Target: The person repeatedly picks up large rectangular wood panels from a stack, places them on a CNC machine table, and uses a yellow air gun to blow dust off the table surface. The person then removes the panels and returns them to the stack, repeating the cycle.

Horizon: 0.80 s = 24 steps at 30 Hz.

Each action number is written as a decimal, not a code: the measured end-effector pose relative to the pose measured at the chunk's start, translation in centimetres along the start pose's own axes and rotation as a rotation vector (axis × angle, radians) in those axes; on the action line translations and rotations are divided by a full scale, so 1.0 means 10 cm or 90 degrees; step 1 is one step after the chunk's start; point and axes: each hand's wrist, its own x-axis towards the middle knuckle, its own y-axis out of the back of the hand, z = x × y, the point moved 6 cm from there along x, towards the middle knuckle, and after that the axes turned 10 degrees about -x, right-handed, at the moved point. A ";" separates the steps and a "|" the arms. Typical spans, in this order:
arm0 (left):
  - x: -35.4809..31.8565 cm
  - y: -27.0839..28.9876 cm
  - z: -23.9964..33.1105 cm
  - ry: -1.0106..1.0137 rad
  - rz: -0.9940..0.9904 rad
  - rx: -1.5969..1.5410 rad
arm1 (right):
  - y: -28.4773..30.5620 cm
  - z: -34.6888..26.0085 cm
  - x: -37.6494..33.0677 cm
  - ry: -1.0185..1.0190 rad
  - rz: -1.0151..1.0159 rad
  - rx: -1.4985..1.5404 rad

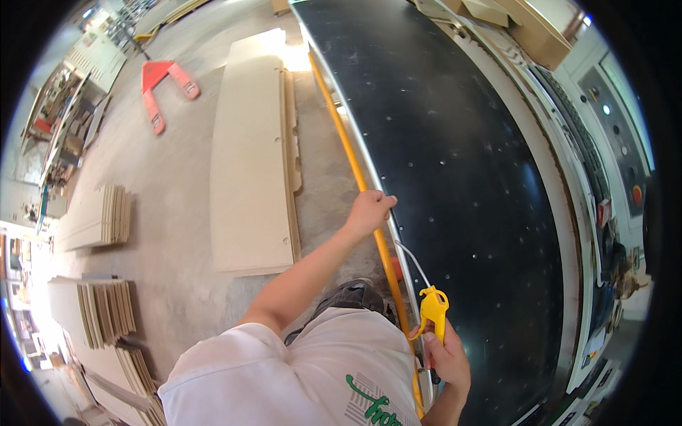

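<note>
In my right hand [447, 357] is a yellow air blow gun [434, 309], my fingers wrapped round its handle and lever. The gun's thin metal nozzle [414, 260] bends forward and left to the metal edge of the black machine table [455, 163]. My left hand [372, 211] is closed at the table's metal edge [366, 157], the fingers curled over it and partly hidden. Beside that edge runs a long yellow rail [344, 135], which passes under my left hand.
Large flat boards [249, 156] lie stacked on the floor to the left. Further left stand more board stacks [99, 220] and a red pallet truck [158, 74]. A control panel [618, 135] with a red button is at the far right, beyond the table. Cardboard [529, 32] lies behind.
</note>
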 end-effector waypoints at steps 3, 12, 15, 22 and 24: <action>0.09 -0.14 0.25 -0.005 -0.073 -0.065 | -0.08 -0.01 0.05 0.016 -0.012 0.099; -0.08 -1.73 0.12 0.162 -0.334 -0.068 | 0.15 0.58 0.01 0.014 0.118 0.301; -0.20 -2.31 -0.02 0.122 -0.411 0.011 | 0.28 0.87 -0.20 0.050 0.210 0.415; -0.83 -3.30 -0.42 -0.096 -0.575 0.127 | 0.34 2.34 -1.53 -0.082 0.834 0.781; -1.12 -3.49 -0.52 -0.154 -0.650 0.153 | 0.20 2.80 -2.06 -0.087 1.121 0.842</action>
